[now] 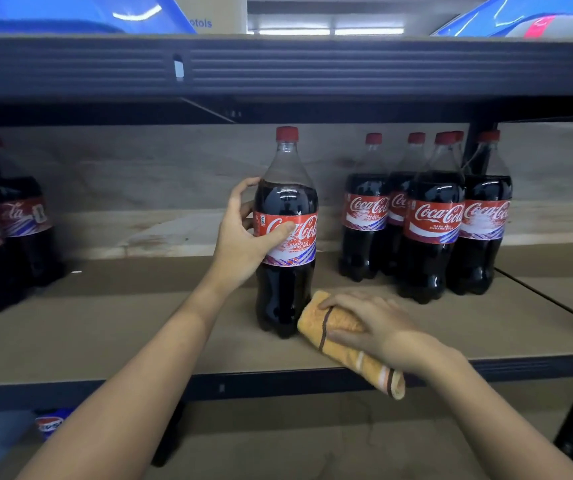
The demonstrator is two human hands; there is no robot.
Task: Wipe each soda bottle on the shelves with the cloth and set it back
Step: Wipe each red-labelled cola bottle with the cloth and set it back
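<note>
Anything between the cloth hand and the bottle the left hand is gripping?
Nothing visible. The right hand holds the orange cloth right at the base of the held bottle, which the left hand grips at the label. The bottle cluster stands clear, farther right.

The left hand (243,233) grips an upright cola bottle (286,233) at its label on the shelf (139,323). The right hand (375,323) presses an orange cloth (340,327) against the bottle's base. More bottles (430,220) stand to the right.
</note>
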